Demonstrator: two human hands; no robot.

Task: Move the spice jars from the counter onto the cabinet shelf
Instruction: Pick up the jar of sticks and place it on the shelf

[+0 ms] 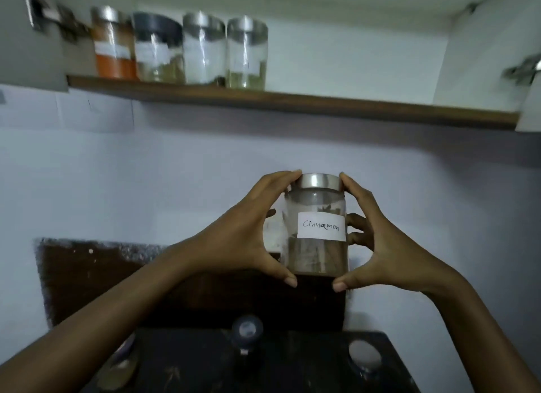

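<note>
A glass jar (317, 255) with a silver lid and a white label reading "Cinnamon" is held in the air in front of the wall, below the cabinet shelf (292, 104). My left hand (248, 231) grips its left side, thumb under the base and fingers at the lid. My right hand (377, 240) grips its right side the same way. On the shelf's left part stand several jars: one with orange powder (112, 50), a black-lidded one (158, 48), and two silver-lidded ones (203, 50) (247, 54).
The right part of the shelf is bare up to the white cabinet wall (480, 55). Below, more jars stand on the dark counter (292, 363): a dark-lidded one (247, 331) and a silver-lidded one (364, 354). A dark backsplash panel (87, 275) lies behind.
</note>
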